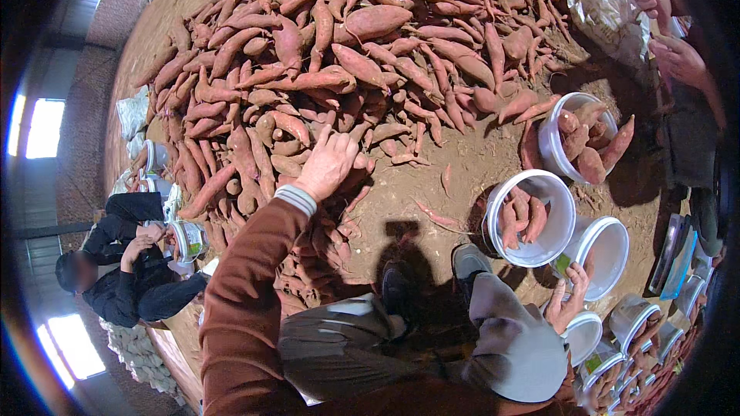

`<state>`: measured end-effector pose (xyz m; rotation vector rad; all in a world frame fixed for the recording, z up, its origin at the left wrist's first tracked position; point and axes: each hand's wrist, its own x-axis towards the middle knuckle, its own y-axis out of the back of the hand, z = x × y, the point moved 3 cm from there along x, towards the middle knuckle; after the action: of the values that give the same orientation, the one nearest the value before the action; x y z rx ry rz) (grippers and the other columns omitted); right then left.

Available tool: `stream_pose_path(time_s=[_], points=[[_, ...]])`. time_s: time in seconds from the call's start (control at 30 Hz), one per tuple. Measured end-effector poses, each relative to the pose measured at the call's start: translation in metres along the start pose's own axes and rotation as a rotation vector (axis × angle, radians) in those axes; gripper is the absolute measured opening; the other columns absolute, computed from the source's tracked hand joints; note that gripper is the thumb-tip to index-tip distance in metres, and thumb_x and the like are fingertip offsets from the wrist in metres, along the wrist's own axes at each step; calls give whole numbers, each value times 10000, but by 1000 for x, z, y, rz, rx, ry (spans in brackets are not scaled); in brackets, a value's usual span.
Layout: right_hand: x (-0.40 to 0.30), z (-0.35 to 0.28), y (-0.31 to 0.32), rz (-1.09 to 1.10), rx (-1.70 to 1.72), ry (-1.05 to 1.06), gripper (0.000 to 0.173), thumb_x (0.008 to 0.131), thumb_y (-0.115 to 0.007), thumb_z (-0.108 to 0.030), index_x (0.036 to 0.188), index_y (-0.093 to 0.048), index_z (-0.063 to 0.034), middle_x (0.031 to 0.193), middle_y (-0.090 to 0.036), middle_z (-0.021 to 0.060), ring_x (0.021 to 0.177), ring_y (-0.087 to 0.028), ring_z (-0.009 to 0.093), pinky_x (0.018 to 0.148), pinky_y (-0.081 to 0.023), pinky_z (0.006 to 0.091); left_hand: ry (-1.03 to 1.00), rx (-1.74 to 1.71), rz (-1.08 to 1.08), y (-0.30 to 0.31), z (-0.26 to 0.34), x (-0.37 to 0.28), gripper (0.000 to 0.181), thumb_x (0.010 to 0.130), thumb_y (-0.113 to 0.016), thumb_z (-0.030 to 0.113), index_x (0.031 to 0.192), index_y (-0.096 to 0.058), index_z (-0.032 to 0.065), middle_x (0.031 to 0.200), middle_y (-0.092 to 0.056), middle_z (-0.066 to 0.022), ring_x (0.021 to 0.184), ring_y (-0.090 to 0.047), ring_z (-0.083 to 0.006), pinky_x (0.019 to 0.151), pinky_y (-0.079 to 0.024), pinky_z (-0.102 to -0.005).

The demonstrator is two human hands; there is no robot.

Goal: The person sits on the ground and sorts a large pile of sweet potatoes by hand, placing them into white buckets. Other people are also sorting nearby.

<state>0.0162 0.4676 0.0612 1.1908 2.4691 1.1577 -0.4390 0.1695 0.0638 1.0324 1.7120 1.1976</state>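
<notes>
A big heap of sweet potatoes (370,23) lies on the dirt floor in front of me. My left hand (330,163) reaches onto the heap's near edge, index finger stretched out over the roots; whether it grips one cannot be told. My right hand (568,300) is low on the right, fingers apart, beside an almost empty white plastic bucket (604,260). Next to that stands a white bucket (532,218) with several sweet potatoes in its bottom. Beyond it, another white bucket (578,137) is filled to the rim with them.
Filled buckets (633,323) crowd the lower right. A person (127,277) sits at the left with a bucket. Another person's hands (682,60) are at the upper right near a white sack (607,17). Small loose roots (442,216) lie on the floor before my shoes.
</notes>
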Motion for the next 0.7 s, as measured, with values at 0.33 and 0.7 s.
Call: stream_pose_path(time_s=[0.33,0.7], points=[[3,-5,-7,3,20,-19,205,907,-559,-24,1108,-580,11,1212,-568,213,1111,-555,356,974,-427,428,827,-340,238,91,-62,54,730,662,-746,196,1322,-502,3,1131,-564,-204,1100,-550,-389,923,-482,-441],[0,-2,-3,-1,20,-67,176,894,-569,-14,1068,-588,11,1200,-572,201,1121,-551,351,993,-412,423,461,-55,-32,22,-33,41,698,623,-844,257,1228,-535,96,1171,-528,-180,1170,-498,-361,1082,-309,-520]])
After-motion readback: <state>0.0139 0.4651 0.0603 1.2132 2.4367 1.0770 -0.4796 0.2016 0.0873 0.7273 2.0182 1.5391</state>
